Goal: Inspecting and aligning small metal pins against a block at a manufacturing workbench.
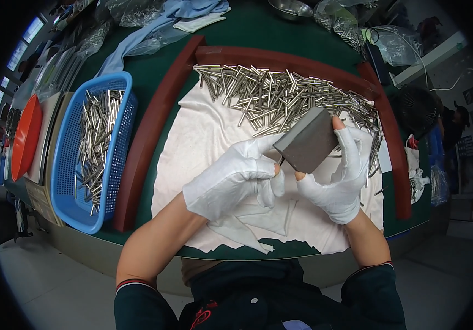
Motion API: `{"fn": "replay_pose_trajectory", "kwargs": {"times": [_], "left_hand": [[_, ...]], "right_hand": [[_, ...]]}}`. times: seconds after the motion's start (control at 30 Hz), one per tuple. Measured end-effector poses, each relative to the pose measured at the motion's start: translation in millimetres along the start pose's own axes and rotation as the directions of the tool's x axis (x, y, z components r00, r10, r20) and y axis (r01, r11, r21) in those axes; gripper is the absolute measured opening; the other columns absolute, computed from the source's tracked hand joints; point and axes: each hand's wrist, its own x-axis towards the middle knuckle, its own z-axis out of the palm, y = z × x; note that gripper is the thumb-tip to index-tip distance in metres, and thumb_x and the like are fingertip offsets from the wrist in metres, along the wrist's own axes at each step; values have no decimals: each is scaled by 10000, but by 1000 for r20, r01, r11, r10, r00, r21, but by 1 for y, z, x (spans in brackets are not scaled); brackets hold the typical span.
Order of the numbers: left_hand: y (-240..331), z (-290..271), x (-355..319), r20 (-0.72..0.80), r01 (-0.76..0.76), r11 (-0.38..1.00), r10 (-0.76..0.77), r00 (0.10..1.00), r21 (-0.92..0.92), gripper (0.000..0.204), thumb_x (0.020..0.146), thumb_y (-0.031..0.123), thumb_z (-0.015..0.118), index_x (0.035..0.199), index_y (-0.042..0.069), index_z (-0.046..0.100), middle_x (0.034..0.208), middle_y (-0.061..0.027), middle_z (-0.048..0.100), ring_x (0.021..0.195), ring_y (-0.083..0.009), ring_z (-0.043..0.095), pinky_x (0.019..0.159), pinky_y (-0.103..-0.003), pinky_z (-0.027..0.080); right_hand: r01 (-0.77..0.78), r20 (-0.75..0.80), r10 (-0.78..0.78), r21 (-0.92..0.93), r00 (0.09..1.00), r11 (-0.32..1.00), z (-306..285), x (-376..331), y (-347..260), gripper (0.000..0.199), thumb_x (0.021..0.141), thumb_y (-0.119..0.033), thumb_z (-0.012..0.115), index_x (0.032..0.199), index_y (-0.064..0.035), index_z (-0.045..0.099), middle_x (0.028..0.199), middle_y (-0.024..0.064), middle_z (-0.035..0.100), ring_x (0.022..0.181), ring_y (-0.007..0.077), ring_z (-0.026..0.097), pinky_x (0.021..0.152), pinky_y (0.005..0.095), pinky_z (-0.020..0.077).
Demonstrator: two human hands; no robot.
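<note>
- Gripping a grey block (pixel 307 146), the gloved right hand (pixel 338 179) closes on its edges.
- Left hand (pixel 231 179) pinches, seemingly, 1 thin metal rod (pixel 281 161) against it.
- Loose rods (pixel 280 99) lie beyond on white cloth (pixel 203 132).

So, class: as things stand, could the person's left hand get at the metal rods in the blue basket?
Probably yes. The blue basket lies open-topped on the left hand's side, its metal rods uncovered; only the low red-brown border lies between. But that hand is busy at the grey block.
</note>
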Motion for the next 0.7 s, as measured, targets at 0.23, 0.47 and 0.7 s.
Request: {"fn": "replay_pose_trajectory", "kwargs": {"times": [0.23,0.47,0.7], "left_hand": [[-3,-5,1,-59,50,999,-50,997,8,408,800,33,596,1186,-52,497,843,-110,636,582,-110,582,499,-204,458],[9,1,-3,-109,17,992,-3,994,128,569,804,77,536,1328,-73,371,706,-115,611,510,-153,596,491,-223,463],[9,-5,-4,-80,5,997,1,997,72,367,825,12,565,1180,-52,496,789,-134,640,584,-151,609,489,-224,473]], "right_hand": [[20,-16,-20,-12,1000,1000,-1,-1,2,845,539,-129,796,1289,38,445,1089,148,433,912,227,517,716,310,470],[-16,16,16,-16,1000,1000,-3,-6,2,880,543,-145,797,1318,21,413,1117,139,440,1026,251,463,852,344,435],[68,-1,-69,-113,998,991,0,-11,2,943,530,-165,834,1339,2,380,1136,124,418,1039,243,437,826,326,427]]}}
